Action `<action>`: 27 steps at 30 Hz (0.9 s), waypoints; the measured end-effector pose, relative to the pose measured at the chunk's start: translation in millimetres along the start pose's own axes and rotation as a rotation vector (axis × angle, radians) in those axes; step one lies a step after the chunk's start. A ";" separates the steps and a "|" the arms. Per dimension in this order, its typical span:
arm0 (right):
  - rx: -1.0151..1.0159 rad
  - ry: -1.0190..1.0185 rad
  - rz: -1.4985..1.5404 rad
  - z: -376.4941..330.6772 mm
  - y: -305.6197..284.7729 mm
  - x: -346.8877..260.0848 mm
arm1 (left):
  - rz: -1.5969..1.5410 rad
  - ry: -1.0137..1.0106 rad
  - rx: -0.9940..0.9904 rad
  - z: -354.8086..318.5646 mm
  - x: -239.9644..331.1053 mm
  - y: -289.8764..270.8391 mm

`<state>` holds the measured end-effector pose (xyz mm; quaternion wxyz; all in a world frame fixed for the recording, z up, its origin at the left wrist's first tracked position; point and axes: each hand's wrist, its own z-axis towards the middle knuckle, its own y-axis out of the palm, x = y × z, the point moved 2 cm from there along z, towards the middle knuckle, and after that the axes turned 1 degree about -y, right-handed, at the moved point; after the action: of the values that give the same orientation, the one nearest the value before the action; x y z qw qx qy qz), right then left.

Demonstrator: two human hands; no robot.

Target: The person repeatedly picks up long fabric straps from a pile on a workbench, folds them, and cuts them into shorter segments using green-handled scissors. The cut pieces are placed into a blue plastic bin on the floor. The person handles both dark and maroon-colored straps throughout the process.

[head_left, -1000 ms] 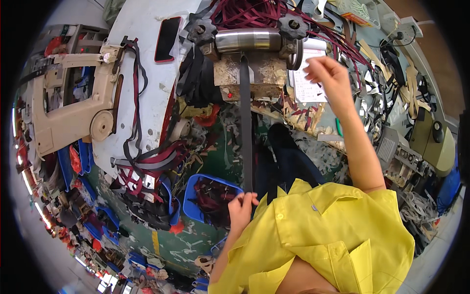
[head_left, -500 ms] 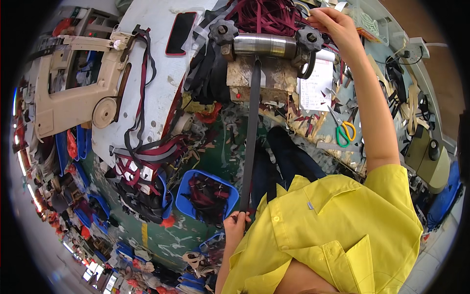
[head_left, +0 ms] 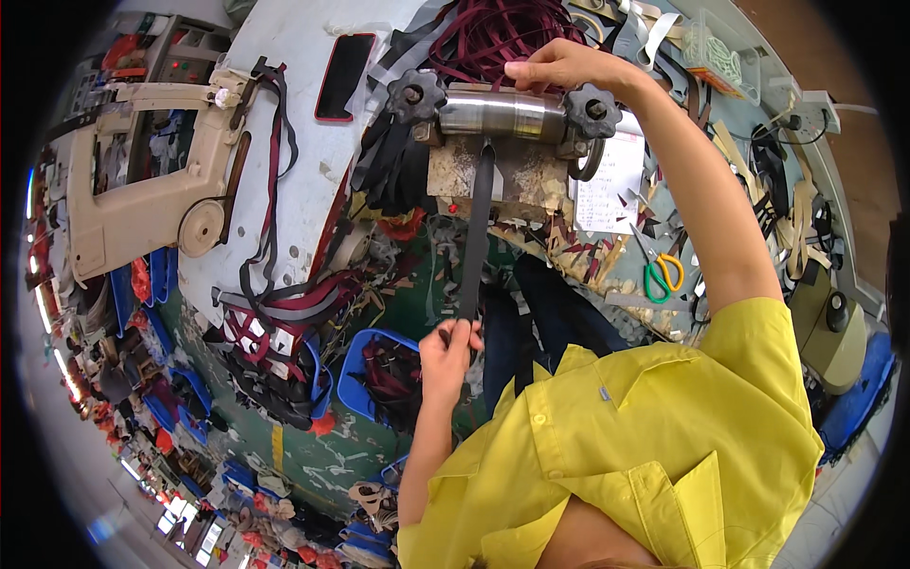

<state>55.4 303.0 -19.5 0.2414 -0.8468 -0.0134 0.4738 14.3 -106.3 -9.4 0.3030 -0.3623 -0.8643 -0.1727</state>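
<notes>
My left hand (head_left: 449,358) is closed around the lower part of a dark grey strap (head_left: 478,237), in front of my body. The strap runs up, taut, to the front of a metal roller (head_left: 502,115), where its narrowed end meets a worn block (head_left: 460,169). Black star-shaped knobs (head_left: 414,96) flank the roller. Reaching over its back edge is my right hand (head_left: 571,66), beside a heap of maroon straps (head_left: 493,40). Its fingers are bent together, with the tips partly hidden, and what they hold cannot be made out.
A phone (head_left: 346,78) lies on the white table, left of the roller. Scissors (head_left: 662,275) and a written sheet (head_left: 607,185) lie at the right among scraps. A beige sewing machine (head_left: 87,213) stands far left. A blue bin (head_left: 354,387) holds straps below.
My left hand has moved up toward the roller, shortening the visible strap. My right hand has moved left and down, from the roller's right side to behind its top.
</notes>
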 end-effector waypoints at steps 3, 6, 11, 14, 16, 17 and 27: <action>-0.116 0.002 -0.036 3.1 5.1 -9.0 | -0.051 0.024 -0.038 25.3 27.2 19.0; -0.188 0.020 -0.049 5.3 6.8 -11.3 | -0.132 0.061 -0.074 46.8 47.5 38.7; -0.308 -0.055 0.082 6.2 7.3 -21.2 | -0.190 0.106 -0.117 79.8 65.0 69.1; -0.265 -0.183 0.109 15.7 6.6 -17.5 | -0.177 0.143 -0.148 85.8 73.2 81.9; -0.203 -0.242 0.529 19.7 9.6 -17.4 | -0.181 0.161 -0.158 87.3 76.3 85.5; -0.142 -0.216 0.881 16.1 10.5 -21.9 | -0.173 0.172 -0.150 87.5 76.6 82.7; 0.878 0.200 -0.055 -165.2 -66.7 114.1 | -0.277 0.154 -0.326 51.2 78.8 58.6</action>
<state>265.6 325.2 -10.4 0.5903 -0.7053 0.1897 0.3437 -7.0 1.1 7.6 0.2787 -0.2702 -0.8408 -0.3773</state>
